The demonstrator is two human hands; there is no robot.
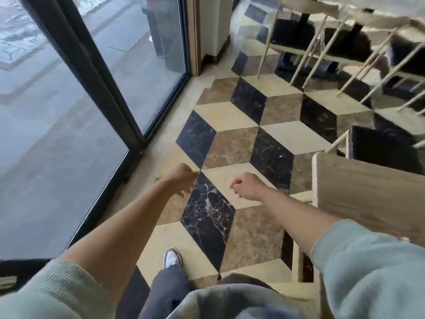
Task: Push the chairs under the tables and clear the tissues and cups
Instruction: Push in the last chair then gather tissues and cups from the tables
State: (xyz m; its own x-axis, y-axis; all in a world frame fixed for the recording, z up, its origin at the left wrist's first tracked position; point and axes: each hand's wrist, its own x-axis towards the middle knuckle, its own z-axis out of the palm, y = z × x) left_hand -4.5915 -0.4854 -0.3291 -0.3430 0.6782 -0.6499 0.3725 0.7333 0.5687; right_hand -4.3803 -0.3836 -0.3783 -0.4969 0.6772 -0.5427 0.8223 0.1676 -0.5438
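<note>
I look down at the floor (232,143), which has a pattern of black, brown and cream tiles. My left hand (184,178) and my right hand (247,186) are both stretched forward over the floor, a little apart from each other. The fingers of each hand are curled loosely inward and they hold nothing. Both sleeves are pushed up to the elbows.

At my right side I see the corner of a light wooden table (368,196), close to my right forearm. Further away at the upper right stand several chairs (296,35) with pale thin legs and dark seats, already close under another table (308,5); this part is blurred. I see no tissues or cups from here. At the left is a glass door (128,56) with a dark frame. One shoe (172,257) shows below, on a cream tile.
</note>
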